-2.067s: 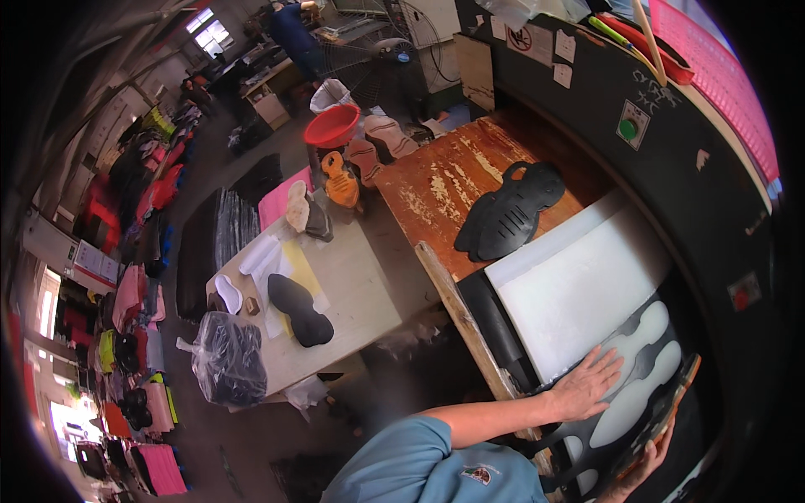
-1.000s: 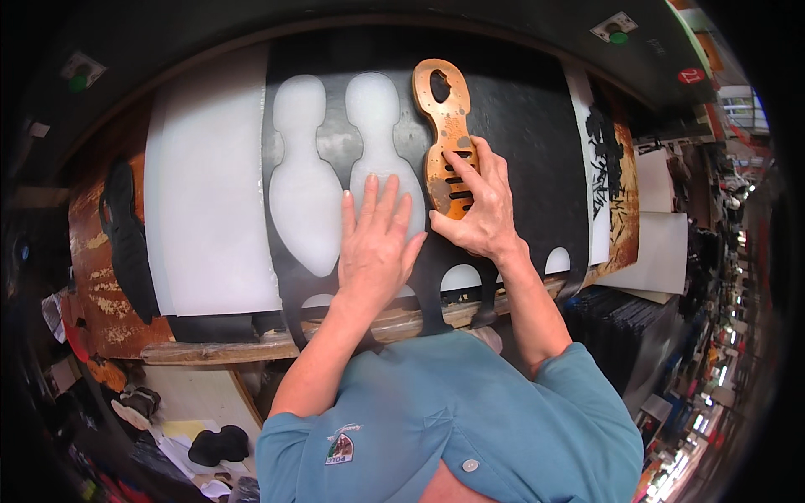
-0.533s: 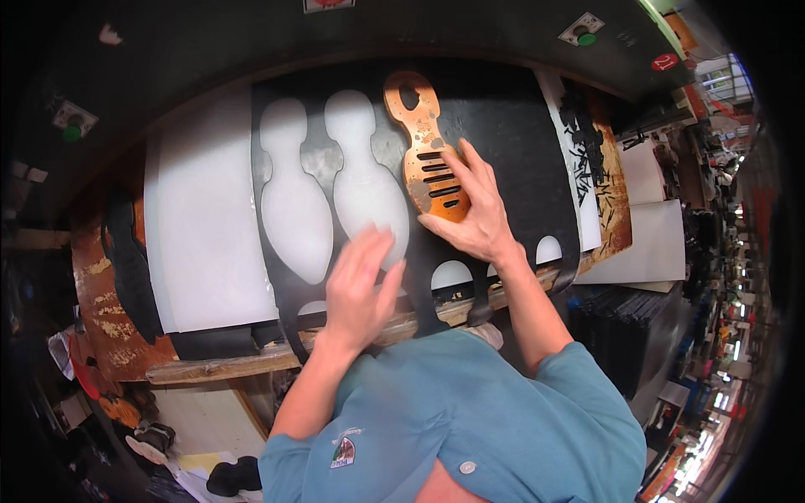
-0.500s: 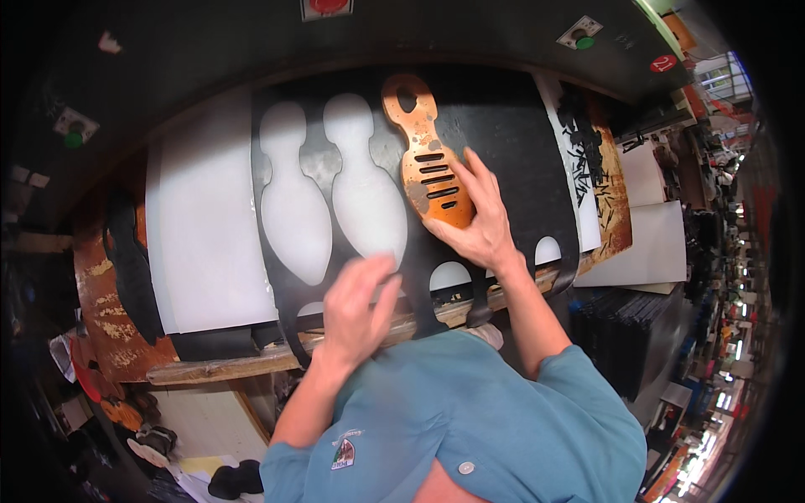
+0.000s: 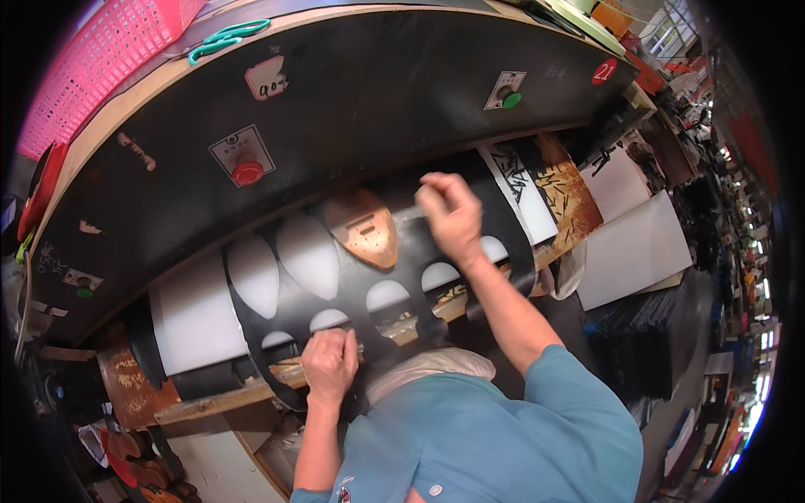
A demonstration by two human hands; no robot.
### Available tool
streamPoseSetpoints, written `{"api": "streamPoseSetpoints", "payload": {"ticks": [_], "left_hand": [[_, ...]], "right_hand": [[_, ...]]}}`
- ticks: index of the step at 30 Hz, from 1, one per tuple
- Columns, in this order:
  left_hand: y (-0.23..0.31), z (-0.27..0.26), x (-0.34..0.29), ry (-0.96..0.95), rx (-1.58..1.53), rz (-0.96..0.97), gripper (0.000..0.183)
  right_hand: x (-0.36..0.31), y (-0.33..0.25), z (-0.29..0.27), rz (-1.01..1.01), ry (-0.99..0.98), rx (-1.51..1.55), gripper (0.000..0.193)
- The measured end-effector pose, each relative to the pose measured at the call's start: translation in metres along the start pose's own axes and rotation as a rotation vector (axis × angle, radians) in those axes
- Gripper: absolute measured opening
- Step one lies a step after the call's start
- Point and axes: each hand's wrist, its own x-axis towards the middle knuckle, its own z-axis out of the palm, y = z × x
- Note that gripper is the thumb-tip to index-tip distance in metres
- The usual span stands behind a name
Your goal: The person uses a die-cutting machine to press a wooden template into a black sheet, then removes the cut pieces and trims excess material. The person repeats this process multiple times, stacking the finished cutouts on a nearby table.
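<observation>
Orange die [image 5: 369, 241], slotted, lies flat on the black sheet [image 5: 356, 290], rounded tip toward the person; its far end runs under the edge of the dark panel [image 5: 360, 101]. Right grip [image 5: 436, 194]: released, fingers loosely bent, raised to the right of the die and apart from it. Left grip [image 5: 329, 365]: fingers curled in at the sheet's near edge, beside a half-round cutout [image 5: 329, 318]; cannot tell whether it pinches the sheet. Left of the die, two tapered openings show white. White board [image 5: 197, 323] lies at far left of the surface. Panel carries a red button [image 5: 247, 171]; pink basket [image 5: 109, 71] and teal scissors [image 5: 226, 39] sit above.
</observation>
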Motion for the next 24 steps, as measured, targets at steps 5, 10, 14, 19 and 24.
{"api": "streamPoseSetpoints", "payload": {"ticks": [5,10,14,19,24], "left_hand": [[-0.004,-0.002,-0.007,0.067,0.043,-0.012,0.019],[-0.001,0.0,-0.017,0.059,0.148,-0.035,0.025],[0.011,0.007,-0.02,0.114,0.207,-0.063,0.026],[0.015,0.007,-0.018,0.122,0.257,-0.125,0.028],[0.013,0.006,-0.018,0.126,0.27,-0.095,0.035]], "right_hand": [[0.079,-0.003,-0.087,-0.178,0.389,-0.027,0.023],[0.046,0.012,-0.137,-0.036,0.17,-0.075,0.027],[-0.06,0.036,-0.143,0.195,0.13,-0.119,0.026],[-0.123,0.058,-0.116,-0.373,-0.106,-0.633,0.011],[-0.124,0.057,-0.117,-0.394,-0.187,-0.628,0.009]]}}
